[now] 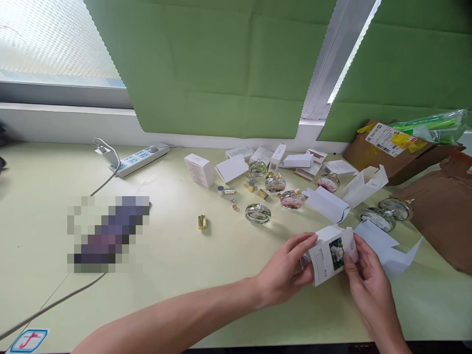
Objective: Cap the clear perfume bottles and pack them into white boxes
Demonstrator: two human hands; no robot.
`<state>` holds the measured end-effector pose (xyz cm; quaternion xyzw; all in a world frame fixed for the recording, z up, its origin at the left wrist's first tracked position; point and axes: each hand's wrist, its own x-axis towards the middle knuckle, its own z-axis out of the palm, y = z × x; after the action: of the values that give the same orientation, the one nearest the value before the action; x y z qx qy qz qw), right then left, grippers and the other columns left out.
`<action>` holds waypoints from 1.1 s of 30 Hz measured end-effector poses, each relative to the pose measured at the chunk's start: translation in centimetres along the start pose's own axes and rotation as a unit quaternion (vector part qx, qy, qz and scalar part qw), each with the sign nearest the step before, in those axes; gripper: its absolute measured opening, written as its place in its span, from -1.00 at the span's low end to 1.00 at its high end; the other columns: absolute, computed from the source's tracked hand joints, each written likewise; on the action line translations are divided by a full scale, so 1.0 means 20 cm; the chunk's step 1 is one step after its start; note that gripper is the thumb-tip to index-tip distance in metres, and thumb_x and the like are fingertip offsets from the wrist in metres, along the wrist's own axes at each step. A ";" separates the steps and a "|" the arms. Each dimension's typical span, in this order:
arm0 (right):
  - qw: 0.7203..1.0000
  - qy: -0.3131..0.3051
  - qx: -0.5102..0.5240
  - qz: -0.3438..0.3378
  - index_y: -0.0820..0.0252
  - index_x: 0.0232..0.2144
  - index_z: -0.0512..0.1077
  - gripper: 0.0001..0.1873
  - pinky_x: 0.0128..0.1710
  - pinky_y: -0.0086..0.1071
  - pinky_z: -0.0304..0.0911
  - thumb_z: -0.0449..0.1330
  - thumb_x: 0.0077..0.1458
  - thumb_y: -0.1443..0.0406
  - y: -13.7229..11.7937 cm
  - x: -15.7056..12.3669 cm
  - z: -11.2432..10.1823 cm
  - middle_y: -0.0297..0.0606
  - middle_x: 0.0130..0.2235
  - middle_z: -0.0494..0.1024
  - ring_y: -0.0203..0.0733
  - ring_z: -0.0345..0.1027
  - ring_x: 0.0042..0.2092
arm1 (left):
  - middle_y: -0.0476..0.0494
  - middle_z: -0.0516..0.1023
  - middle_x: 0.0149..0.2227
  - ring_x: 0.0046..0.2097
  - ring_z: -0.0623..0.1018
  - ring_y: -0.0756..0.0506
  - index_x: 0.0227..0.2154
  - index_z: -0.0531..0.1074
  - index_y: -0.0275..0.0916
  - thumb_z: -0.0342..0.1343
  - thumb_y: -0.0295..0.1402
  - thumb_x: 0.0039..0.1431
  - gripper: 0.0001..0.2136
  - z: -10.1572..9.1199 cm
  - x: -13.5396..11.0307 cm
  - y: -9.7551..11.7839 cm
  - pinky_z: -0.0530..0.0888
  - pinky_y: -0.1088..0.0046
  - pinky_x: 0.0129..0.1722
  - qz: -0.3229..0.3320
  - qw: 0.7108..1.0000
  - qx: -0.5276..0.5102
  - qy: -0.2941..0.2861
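A small white perfume box [324, 265] printed with a white flower on a dark square is held above the table between both hands. My left hand [285, 268] is closed round its left end, and my right hand [370, 285] grips the right end with the thumb on the printed face. White flaps show along the upper edge; whether anything is inside is hidden. Beyond the hands lie round glass perfume bottles, among them a clear one [258, 214] and a pinkish one [292, 199]. Folded white card [398, 253] lies just behind my right hand.
Several white boxes [199, 170] stand and lie towards the window. Gold caps [202, 222] and silver caps [229, 191] are scattered mid-table. A power strip [140, 160] and a blurred-out dark object [110, 233] with a cable are at left. Brown cartons [398, 157] and a brown bag [438, 216] border the right.
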<state>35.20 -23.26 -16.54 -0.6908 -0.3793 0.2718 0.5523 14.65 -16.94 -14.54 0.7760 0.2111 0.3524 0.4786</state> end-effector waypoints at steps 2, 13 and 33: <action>1.000 -0.002 0.014 0.000 -0.09 0.29 0.21 -0.24 0.37 -0.20 -0.03 0.27 0.10 -0.03 -0.02 -0.01 0.00 -0.28 0.33 0.28 0.03 0.13 0.34 | -0.28 0.18 0.33 0.29 0.34 -0.22 0.31 0.15 -0.09 0.05 -0.48 0.19 -0.39 0.00 0.00 0.00 0.46 0.22 0.18 -0.019 1.000 -0.016 0.003; 0.992 -0.069 0.078 0.069 -0.13 0.19 0.35 -0.33 0.26 -0.27 0.18 0.33 0.04 0.00 -0.15 0.03 0.00 -0.33 0.21 0.45 -0.01 0.26 0.26 | -0.35 0.15 0.28 0.23 0.33 -0.30 0.33 0.12 -0.07 0.26 -0.13 0.14 -0.27 -0.02 -0.01 0.06 0.38 0.09 0.23 0.047 0.995 0.036 -0.083; 0.855 -0.131 -0.472 -0.168 0.26 0.22 0.26 -0.26 0.23 0.04 0.13 0.29 0.02 0.15 -0.28 0.64 0.16 0.07 0.26 0.32 0.31 0.17 0.27 | -0.35 0.32 0.24 0.31 0.24 -0.34 0.22 0.21 -0.27 0.00 -0.38 0.18 -0.48 -0.17 0.09 0.15 0.23 -0.01 0.24 -0.030 0.952 0.289 -0.098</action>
<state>38.64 -10.32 -11.32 -0.7521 -0.6415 0.0512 0.1423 13.31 -15.08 -10.32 0.9051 0.2793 0.1840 0.2627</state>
